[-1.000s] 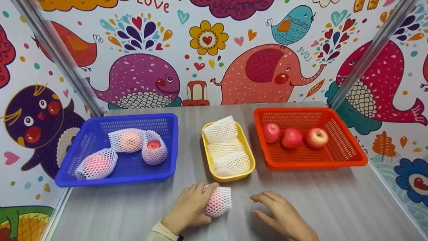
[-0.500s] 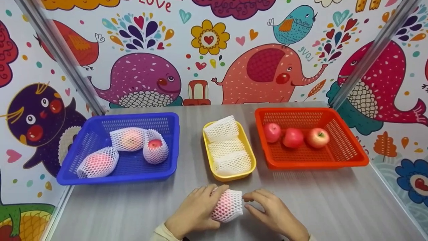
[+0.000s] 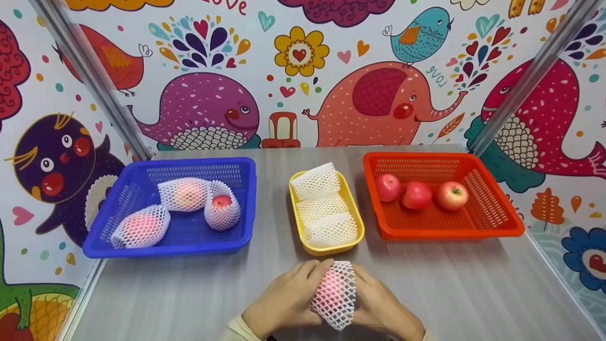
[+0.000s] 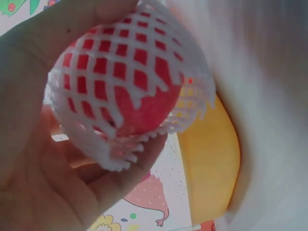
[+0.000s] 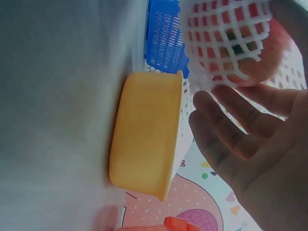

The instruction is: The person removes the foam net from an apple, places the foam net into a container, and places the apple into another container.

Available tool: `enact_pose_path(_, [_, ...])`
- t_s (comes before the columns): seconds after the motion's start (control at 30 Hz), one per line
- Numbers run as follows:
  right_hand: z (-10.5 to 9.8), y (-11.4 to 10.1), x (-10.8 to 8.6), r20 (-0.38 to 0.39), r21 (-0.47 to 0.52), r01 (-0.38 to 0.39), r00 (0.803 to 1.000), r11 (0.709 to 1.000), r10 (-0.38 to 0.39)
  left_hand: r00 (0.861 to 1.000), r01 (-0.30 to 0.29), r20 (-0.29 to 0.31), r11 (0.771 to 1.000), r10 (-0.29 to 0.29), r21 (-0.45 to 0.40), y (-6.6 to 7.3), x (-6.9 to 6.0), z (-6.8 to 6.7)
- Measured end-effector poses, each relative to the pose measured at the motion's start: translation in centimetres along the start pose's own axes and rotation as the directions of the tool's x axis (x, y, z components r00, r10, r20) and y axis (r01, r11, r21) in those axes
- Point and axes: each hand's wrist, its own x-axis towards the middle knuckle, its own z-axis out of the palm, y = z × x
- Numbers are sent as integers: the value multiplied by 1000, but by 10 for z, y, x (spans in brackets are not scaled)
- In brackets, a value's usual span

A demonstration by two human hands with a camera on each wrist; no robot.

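An apple in white foam net [image 3: 334, 292] is between both hands in front of the yellow basket. The left hand [image 3: 289, 296] grips its left side, thumb and fingers curled round the net. Against its right side the right hand [image 3: 382, 303] touches the net with its fingers. In the left wrist view, red skin of the netted apple [image 4: 149, 108] shows past the net's ragged edge, and the left hand [image 4: 62, 159] wraps it. The right wrist view has the right hand [image 5: 260, 139] with bent fingertips at the net [image 5: 221, 38].
The blue basket [image 3: 170, 253] on the left holds several netted apples [image 3: 142, 229]. Folded foam nets [image 3: 326, 210] lie in the yellow basket [image 3: 331, 250] in the middle. At right, the red basket [image 3: 450, 233] contains bare apples [image 3: 452, 195]. Patterned panels stand behind and beside the table.
The left hand has carried the netted apple rightward, and the net's end now points toward the near edge. The right hand has closed in from the right and touches it.
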Motion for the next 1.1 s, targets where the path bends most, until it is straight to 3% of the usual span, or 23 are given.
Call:
enact_pose_path(0.2, [3,1,1,-37,-20,27,999,999,-28,1000,-17,-11,1000,17,-3,1,1,1])
enact_pose_path(0.57, [2,1,-7,-54,-58,-107,993,993,104,999,-9,-31,1000,9,4,-8,-11,-3])
enact_pose_path(0.83, [-2,0,-10,-57,-53,-127,991,990,124,997,2,-74,1000,-2,0,-15,-15,-6])
enact_pose_path(1.1, [-13,-3,-14,-35,-8,-188,982,982,188,990,64,-126,998,-64,1,-32,-17,-14])
